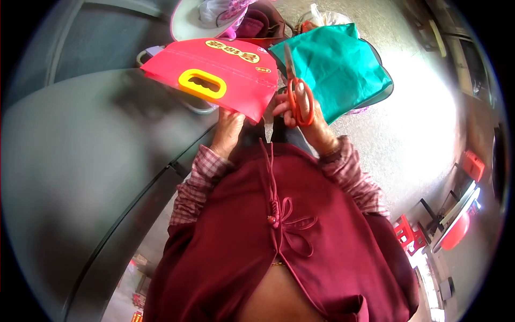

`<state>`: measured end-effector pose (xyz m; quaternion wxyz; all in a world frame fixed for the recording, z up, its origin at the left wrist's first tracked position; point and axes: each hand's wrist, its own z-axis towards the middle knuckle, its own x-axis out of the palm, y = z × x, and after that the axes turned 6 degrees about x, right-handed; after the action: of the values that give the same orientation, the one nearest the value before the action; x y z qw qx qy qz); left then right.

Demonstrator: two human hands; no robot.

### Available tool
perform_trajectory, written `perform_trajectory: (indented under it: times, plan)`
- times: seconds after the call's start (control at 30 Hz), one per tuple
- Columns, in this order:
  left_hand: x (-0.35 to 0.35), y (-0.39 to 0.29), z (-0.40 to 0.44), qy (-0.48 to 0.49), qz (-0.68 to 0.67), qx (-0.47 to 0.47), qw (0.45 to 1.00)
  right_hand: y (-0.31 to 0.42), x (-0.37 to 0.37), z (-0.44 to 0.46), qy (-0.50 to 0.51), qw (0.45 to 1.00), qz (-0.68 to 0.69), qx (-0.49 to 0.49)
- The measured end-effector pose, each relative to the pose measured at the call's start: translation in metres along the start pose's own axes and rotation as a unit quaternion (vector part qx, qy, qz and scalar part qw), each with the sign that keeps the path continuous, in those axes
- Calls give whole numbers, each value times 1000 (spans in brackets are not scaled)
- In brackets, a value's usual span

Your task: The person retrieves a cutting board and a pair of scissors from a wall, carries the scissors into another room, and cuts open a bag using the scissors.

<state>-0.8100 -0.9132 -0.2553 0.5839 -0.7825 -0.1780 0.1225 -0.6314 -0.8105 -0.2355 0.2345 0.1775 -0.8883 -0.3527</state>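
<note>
A red bag (230,72) with a yellow plastic handle (203,84) and yellow printed characters is held up in front of me. My left hand (229,131) grips its lower edge from below, with the fingertips hidden behind the bag. Red-orange handled scissors (300,104) are in my right hand (308,121), blades pointing up and away, beside the bag's right edge. A teal green bag (340,70) lies just beyond my right hand. Below the red bag's right corner hangs a pale translucent strip (269,129).
A grey table surface (70,161) fills the left side. Behind the bags are a pink-rimmed container (179,21) and white plastic bags (327,19). Red stools (410,235) stand at the lower right on the pale floor (397,155).
</note>
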Motion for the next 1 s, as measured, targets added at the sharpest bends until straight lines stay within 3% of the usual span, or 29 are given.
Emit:
perform_trajectory:
  times: [0.07, 0.2, 0.3, 0.5, 0.6, 0.67, 0.73, 0.8, 0.87, 0.93, 1.0]
  plan:
    - [-1, -1, 2, 13, -37, -2, 999, 10, -10, -20, 85, 995, -56, 10]
    - [-6, 9, 1, 26, -79, 4, 997, 18, -16, -65, 181, 961, 82, 194]
    - [-8, 24, 0, 19, -131, 7, 991, 12, -16, -71, 213, 935, 134, 250]
    - [-12, 29, -2, 40, -102, -28, 994, 6, -13, -65, 223, 916, 218, 251]
    - [-9, 18, -2, 39, -42, 1, 998, 9, -8, -66, 210, 933, 167, 239]
    - [-10, 22, -1, 51, 78, 93, 991, 14, -5, -67, 193, 952, 99, 215]
    - [-8, 24, -1, 36, 66, 90, 993, 18, 0, -72, 151, 973, 17, 175]
    - [-1, 13, -1, -8, -77, -11, 997, 7, 1, -69, 134, 980, -4, 146]
    - [-2, 14, 1, 9, 72, 87, 994, 8, 1, -68, 125, 982, -68, 125]
    - [-2, 14, 1, 21, 148, 132, 980, -9, 3, -63, 99, 987, -43, 116]
    - [2, 5, 2, 19, 107, 102, 989, -15, 8, -61, 73, 990, -29, 113]
